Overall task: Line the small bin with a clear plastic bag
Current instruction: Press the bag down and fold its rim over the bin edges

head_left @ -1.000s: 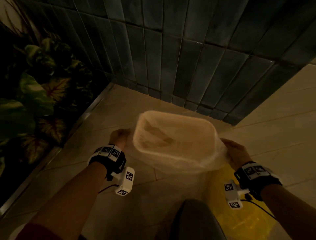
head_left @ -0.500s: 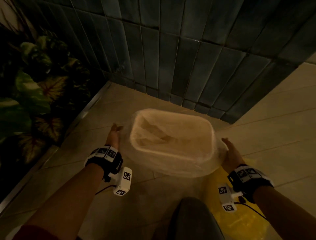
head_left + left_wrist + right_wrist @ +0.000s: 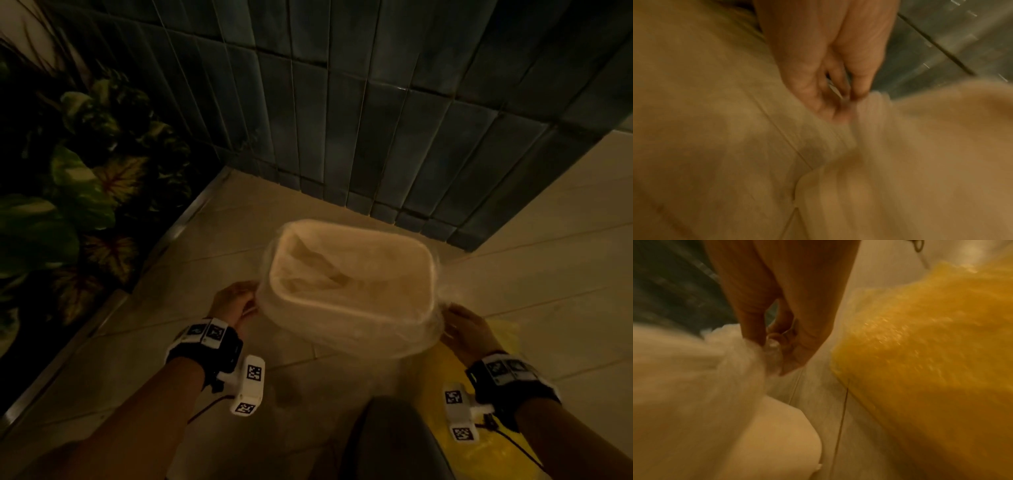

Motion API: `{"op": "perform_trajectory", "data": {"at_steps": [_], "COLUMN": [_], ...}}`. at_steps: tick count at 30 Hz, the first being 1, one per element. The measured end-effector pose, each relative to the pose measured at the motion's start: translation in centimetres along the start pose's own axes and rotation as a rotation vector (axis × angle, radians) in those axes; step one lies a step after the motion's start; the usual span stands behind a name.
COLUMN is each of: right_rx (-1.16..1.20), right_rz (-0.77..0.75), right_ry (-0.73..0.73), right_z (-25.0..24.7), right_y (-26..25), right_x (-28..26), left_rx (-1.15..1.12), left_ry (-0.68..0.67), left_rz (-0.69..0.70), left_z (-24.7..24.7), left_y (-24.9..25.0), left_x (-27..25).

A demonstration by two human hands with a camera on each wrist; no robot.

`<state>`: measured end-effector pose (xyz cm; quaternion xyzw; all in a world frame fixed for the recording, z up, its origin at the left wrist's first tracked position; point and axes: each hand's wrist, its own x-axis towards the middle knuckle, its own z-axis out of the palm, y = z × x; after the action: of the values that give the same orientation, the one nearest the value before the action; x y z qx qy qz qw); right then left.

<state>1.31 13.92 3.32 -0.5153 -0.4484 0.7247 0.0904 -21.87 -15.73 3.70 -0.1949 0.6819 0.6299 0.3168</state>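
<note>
A small pale rectangular bin (image 3: 346, 308) stands on the tiled floor near the dark tiled wall. A clear plastic bag (image 3: 424, 329) lines its inside and folds over the rim down the outer walls. My left hand (image 3: 233, 303) pinches the bag's edge (image 3: 865, 104) at the bin's left side. At the bin's right side my right hand (image 3: 462, 329) pinches a gathered bunch of the bag (image 3: 748, 350). Both wrist views are blurred. The bin's pale wall (image 3: 777, 434) shows below the bag in the right wrist view.
A yellow plastic bag (image 3: 479, 445) (image 3: 931, 353) lies on the floor by my right wrist. Leafy plants (image 3: 68, 212) fill the left behind a metal floor strip. A dark tiled wall (image 3: 376, 120) stands just behind the bin. My knee (image 3: 390, 442) is at the bottom.
Both hands slid lower along the bin's sides, drawing the bag's overhang further down the outer walls. The left hand opened briefly half a second ago and now pinches again.
</note>
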Motion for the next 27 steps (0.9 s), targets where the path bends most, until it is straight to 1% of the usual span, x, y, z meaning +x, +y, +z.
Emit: {"op": "perform_trajectory", "data": {"at_steps": [2,4,6,8,9,11,13,14,15,17,18,20,22,23,24,26,27], "right_rx": [-0.154,-0.341,-0.500,-0.577,-0.564,-0.420,-0.233,-0.165,-0.134,-0.161,-0.214,-0.374,-0.589,-0.711,-0.831,-1.014,-1.069], "right_rz": [-0.089,-0.163,-0.202,-0.200,-0.176,-0.084,0.017,0.035,0.021,-0.078,-0.155,-0.329,-0.460,-0.484,-0.474,-0.397,-0.360], "right_ry": [0.025,0.039,0.030,0.006,0.002,0.007,0.014,0.035,0.071,0.167,0.219,0.274,0.242,0.192,0.132,0.025,-0.008], "right_z": [0.8,1.8,2.7,3.2,3.2,3.0,2.5,2.1,1.6,0.7,0.4,0.4,1.0,1.6,2.1,3.3,3.8], "right_y": [-0.4,-0.6,-0.8,-0.7,-0.6,-0.5,-0.7,-0.8,-1.1,-1.9,-2.4,-3.6,-4.9,-5.4,-5.8,-6.3,-6.4], "right_x": [0.5,0.9,0.9,1.1,1.1,1.3,0.9,0.8,0.6,0.2,-0.1,-1.0,-2.5,-3.3,-3.9,-4.9,-5.1], "left_rx": [0.109,0.266,0.388,0.481,0.502,0.471,0.328,0.239,0.171,0.120,0.127,0.219,0.344,0.403,0.466,0.587,0.647], "left_ry": [0.056,0.098,0.115,0.122,0.124,0.109,0.049,0.014,-0.008,0.012,0.045,0.092,0.067,0.034,-0.007,-0.089,-0.131], "left_rz": [0.122,0.240,0.294,0.312,0.302,0.258,0.154,0.097,0.062,0.055,0.071,0.135,0.235,0.285,0.335,0.427,0.456], "left_z": [0.7,1.6,2.4,2.8,2.7,2.3,1.6,1.3,0.9,0.0,-0.5,-1.0,-0.9,-0.6,-0.3,0.5,0.8], "left_y": [0.6,1.2,1.4,1.4,1.3,1.4,1.7,2.0,2.4,3.2,3.7,4.6,5.5,5.8,6.0,6.3,6.4], "left_x": [0.1,0.3,0.2,0.3,0.4,0.5,0.4,0.2,-0.2,-0.4,-0.3,-0.2,-0.6,-1.0,-1.4,-2.6,-3.2]}}
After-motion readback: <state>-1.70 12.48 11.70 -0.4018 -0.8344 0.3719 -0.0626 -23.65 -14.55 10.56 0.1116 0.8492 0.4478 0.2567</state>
